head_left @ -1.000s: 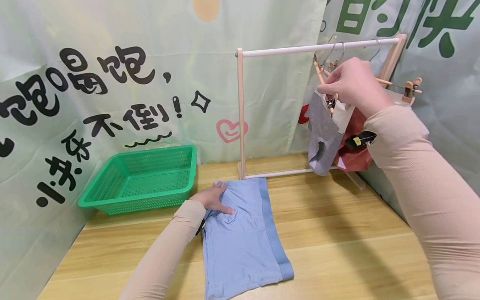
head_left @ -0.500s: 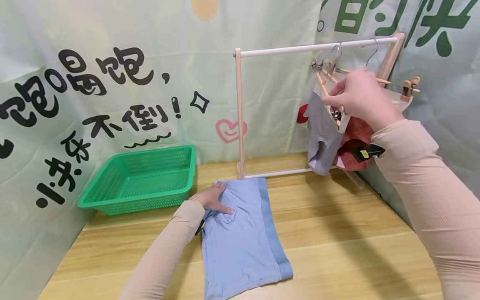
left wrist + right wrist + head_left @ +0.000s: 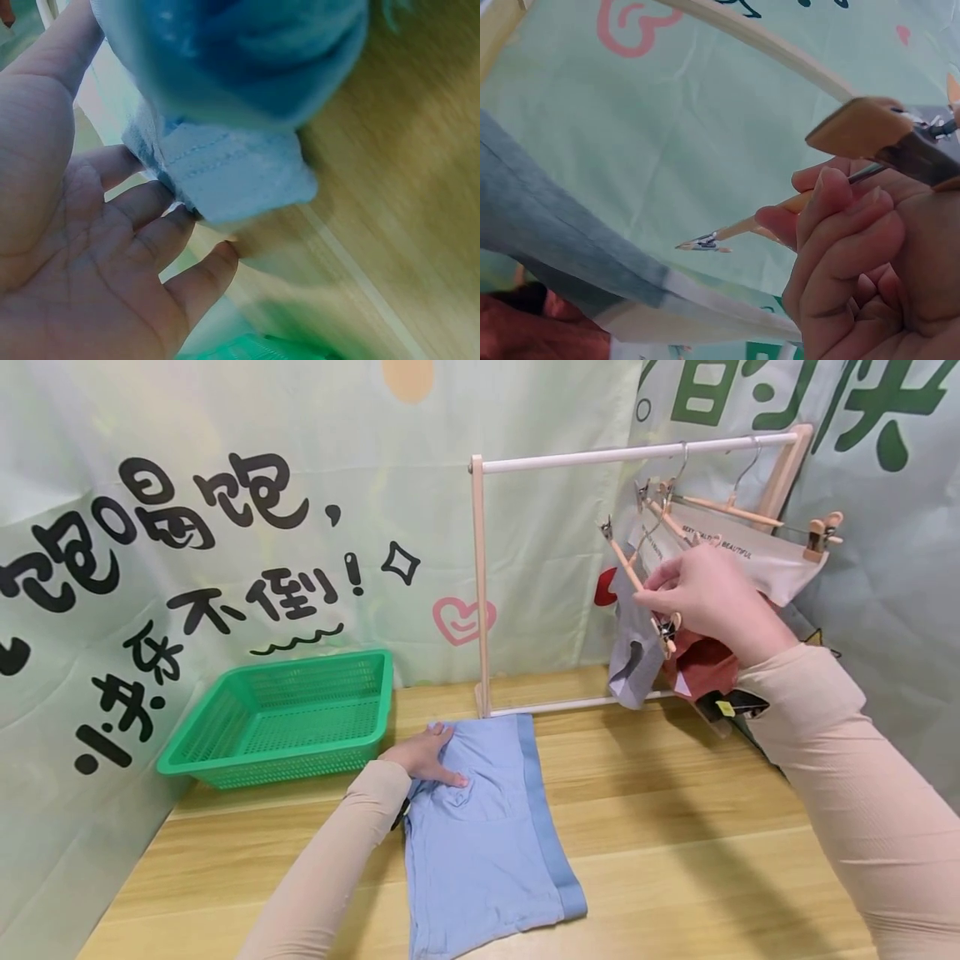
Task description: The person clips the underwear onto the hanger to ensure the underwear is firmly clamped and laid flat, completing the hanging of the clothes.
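My right hand [image 3: 705,597] grips a wooden clip hanger [image 3: 622,560] by its bar, below the rack's rail. In the right wrist view the fingers curl round the bar [image 3: 742,225], and a large wooden clip [image 3: 859,131] shows close to the camera. My left hand [image 3: 422,755] rests with spread fingers on light blue boxer briefs [image 3: 487,852], which lie flat on the table with the darker waistband to the right. The left wrist view shows that palm and relaxed fingers [image 3: 202,277] beside the blue cloth [image 3: 240,172].
A rack [image 3: 482,585] stands at the back; grey underwear [image 3: 628,664] and reddish underwear [image 3: 701,664] with a white waistband [image 3: 787,572] hang there from clip hangers. A green basket [image 3: 277,764] stands at the left on the wooden table [image 3: 660,877].
The hanger in my right hand has come off the rail and moved down, its hook now below the bar. Hanging garments behind it show more. The left hand stays on the boxer briefs.
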A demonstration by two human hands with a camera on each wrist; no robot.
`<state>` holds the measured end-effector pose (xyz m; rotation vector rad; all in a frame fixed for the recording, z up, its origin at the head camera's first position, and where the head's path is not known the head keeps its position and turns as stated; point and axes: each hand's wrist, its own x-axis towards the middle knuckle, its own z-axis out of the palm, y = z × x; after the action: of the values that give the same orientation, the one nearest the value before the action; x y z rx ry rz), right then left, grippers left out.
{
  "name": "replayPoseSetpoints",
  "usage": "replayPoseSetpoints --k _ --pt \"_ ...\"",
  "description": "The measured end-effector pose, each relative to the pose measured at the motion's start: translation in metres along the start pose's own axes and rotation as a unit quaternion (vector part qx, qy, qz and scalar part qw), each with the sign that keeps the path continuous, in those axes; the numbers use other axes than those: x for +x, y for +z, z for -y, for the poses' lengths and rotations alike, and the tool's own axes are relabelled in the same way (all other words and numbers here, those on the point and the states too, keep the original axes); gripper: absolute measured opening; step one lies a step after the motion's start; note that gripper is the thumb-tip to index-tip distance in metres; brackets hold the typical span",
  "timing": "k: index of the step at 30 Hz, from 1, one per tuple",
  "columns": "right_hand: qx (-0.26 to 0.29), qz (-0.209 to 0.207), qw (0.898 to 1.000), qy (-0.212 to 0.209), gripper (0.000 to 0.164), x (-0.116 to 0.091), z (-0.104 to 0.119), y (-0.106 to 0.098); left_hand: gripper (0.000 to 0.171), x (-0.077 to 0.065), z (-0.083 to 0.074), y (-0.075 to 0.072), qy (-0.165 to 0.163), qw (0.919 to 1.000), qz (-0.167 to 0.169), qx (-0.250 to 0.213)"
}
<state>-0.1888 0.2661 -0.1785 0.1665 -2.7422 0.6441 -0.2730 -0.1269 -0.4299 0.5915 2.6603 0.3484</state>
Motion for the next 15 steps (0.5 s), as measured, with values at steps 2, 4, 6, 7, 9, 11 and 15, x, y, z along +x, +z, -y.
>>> replayPoseSetpoints --k 2,4,6,7,9,11,15 --pt "0.009 0.006 1.0 -0.003 0.029 -0.003 -0.002 0.006 0.115 0.0 0.0 0.0 0.0 1.0 0.001 0.001" --pt "0.014 0.005 1.0 -0.003 0.028 -0.006 -0.003 0.012 0.116 0.0 0.001 0.0 0.001 1.0 0.001 0.001" --pt "0.018 0.007 1.0 -0.003 0.028 -0.009 -0.005 0.017 0.116 0.0 0.0 0.0 0.002 1.0 0.0 -0.001" --pt "0.023 0.01 1.0 -0.002 0.029 -0.01 -0.005 0.02 0.116 0.0 0.0 0.0 0.002 1.0 0.0 -0.002" --pt "0.029 0.012 1.0 -0.001 0.029 -0.013 -0.006 0.025 0.116 0.0 0.0 -0.001 0.002 1.0 -0.001 -0.004" --pt "0.036 0.02 0.999 0.001 0.029 -0.016 -0.007 0.031 0.116 0.0 -0.001 -0.001 0.001 1.0 -0.002 -0.005" --pt "0.061 0.036 0.997 0.006 0.026 -0.023 -0.01 0.043 0.116 0.0 0.0 -0.001 -0.002 1.0 0.0 -0.006"
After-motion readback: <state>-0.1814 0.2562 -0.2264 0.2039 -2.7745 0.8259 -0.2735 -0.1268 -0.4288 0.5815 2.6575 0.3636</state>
